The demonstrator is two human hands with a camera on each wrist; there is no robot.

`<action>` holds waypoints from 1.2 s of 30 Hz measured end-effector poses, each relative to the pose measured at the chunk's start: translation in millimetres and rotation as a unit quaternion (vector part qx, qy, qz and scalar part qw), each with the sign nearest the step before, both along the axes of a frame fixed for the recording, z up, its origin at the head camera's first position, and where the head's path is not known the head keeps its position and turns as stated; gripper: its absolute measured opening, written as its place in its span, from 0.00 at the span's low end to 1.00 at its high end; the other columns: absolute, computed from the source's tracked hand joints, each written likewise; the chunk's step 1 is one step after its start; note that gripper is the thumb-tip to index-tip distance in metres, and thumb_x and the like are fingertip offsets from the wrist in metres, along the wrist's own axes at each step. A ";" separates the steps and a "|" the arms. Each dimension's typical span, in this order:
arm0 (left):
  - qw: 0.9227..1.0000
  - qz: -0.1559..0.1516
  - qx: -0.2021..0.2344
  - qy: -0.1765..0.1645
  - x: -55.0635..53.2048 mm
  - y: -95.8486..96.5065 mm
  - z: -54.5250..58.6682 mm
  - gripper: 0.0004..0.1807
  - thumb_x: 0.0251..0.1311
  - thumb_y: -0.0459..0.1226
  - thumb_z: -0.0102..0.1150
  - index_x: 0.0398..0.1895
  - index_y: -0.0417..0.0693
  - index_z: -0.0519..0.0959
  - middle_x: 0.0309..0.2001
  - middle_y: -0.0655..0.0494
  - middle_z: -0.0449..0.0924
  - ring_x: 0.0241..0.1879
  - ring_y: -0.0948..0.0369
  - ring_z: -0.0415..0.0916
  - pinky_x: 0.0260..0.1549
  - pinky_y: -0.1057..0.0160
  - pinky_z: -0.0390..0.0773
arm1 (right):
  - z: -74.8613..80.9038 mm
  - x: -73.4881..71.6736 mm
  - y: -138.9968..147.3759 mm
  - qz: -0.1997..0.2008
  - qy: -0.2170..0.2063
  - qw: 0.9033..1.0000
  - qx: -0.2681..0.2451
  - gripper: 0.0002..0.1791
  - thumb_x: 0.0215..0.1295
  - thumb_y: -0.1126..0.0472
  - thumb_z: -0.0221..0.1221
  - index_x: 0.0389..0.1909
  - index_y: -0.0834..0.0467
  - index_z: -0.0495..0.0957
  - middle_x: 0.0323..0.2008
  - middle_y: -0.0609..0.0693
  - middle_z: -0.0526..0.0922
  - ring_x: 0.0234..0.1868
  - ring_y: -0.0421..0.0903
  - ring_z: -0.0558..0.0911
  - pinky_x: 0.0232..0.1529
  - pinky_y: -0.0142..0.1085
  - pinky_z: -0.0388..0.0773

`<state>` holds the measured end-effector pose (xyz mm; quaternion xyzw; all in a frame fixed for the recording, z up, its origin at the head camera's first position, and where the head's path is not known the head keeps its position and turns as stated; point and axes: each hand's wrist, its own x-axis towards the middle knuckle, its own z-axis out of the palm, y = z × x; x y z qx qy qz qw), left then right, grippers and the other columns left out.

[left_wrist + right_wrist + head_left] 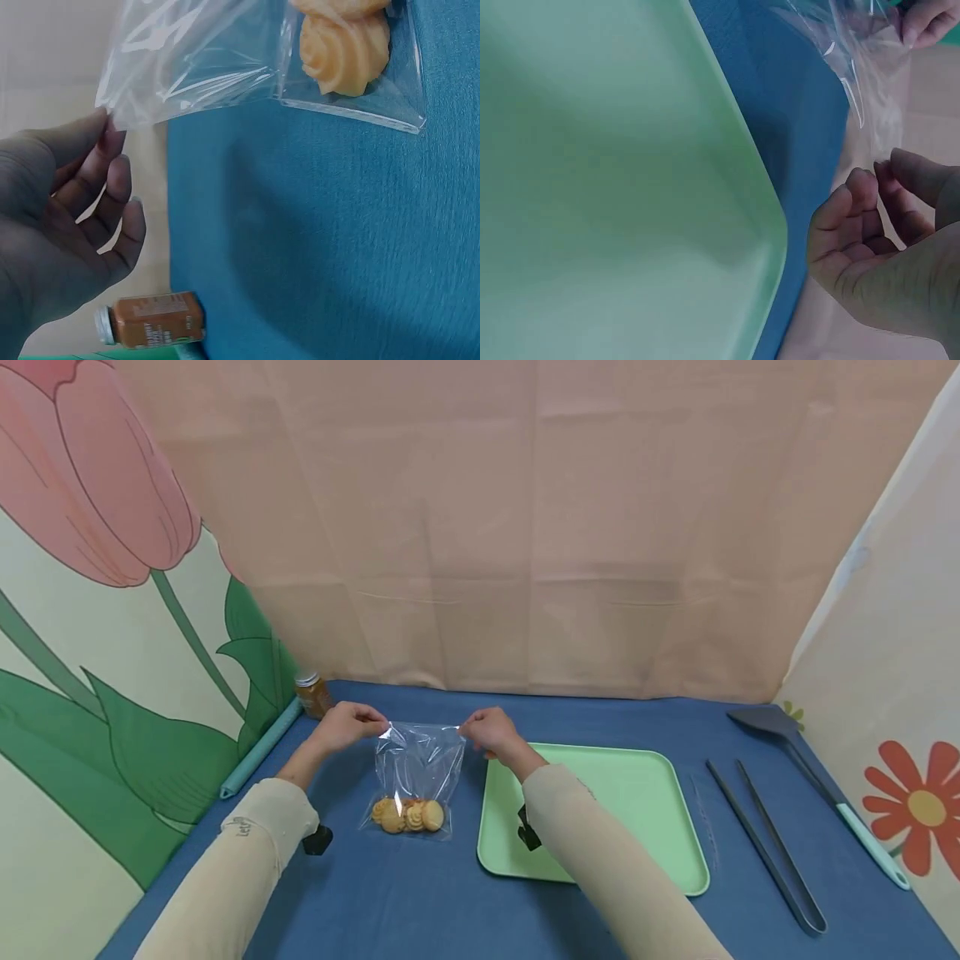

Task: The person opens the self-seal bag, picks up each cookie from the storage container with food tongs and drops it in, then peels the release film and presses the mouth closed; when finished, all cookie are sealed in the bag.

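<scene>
A clear plastic bag (420, 764) hangs upright between both hands, its top edge stretched flat. Several golden swirled cookies (408, 816) lie in a row at its bottom; one cookie (346, 52) shows close up in the left wrist view. My left hand (349, 724) pinches the bag's top left corner between thumb and index finger, the other fingers loosely bent. At the top right corner my right hand (495, 733) pinches the plastic the same way, as the right hand (885, 240) in its wrist view confirms. The right forearm crosses over a light green tray (637, 777).
A jar (315, 697) with brown contents stands at the back left, beside a rolled teal sheet (262, 747). Black tongs (772, 852) and a spatula (817, 781) with a mint handle lie right of the tray. A thin clear strip (705, 822) lies between tray and tongs.
</scene>
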<state>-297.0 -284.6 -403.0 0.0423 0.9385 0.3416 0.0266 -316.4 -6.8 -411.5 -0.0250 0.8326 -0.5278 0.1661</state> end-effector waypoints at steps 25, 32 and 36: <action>0.995 0.018 0.041 -0.086 6.3 -15.4 -2.4 0.37 0.72 0.56 0.52 0.72 0.39 0.66 0.65 0.35 0.73 0.62 0.42 0.74 0.54 0.45 0.77 | -4.9 14.9 16.6 0.003 -0.078 0.997 -0.018 0.21 0.70 0.50 0.62 0.58 0.57 0.77 0.44 0.59 0.81 0.26 0.45 0.74 0.26 0.38 0.68; 0.971 -0.013 0.026 -0.237 28.9 -29.3 -3.3 0.36 0.73 0.55 0.51 0.69 0.33 0.69 0.58 0.39 0.81 0.52 0.50 0.81 0.42 0.56 0.81 | -4.1 37.1 26.8 0.057 -0.152 0.987 -0.006 0.20 0.68 0.50 0.63 0.54 0.57 0.78 0.48 0.60 0.81 0.26 0.46 0.76 0.27 0.37 0.71; 0.966 -0.024 0.007 -0.258 37.2 -22.3 -16.8 0.28 0.73 0.52 0.54 0.60 0.38 0.78 0.49 0.47 0.85 0.43 0.59 0.81 0.34 0.60 0.77 | -7.5 44.0 21.1 0.079 -0.171 0.982 0.005 0.18 0.66 0.50 0.65 0.50 0.56 0.77 0.42 0.58 0.83 0.27 0.47 0.77 0.27 0.38 0.73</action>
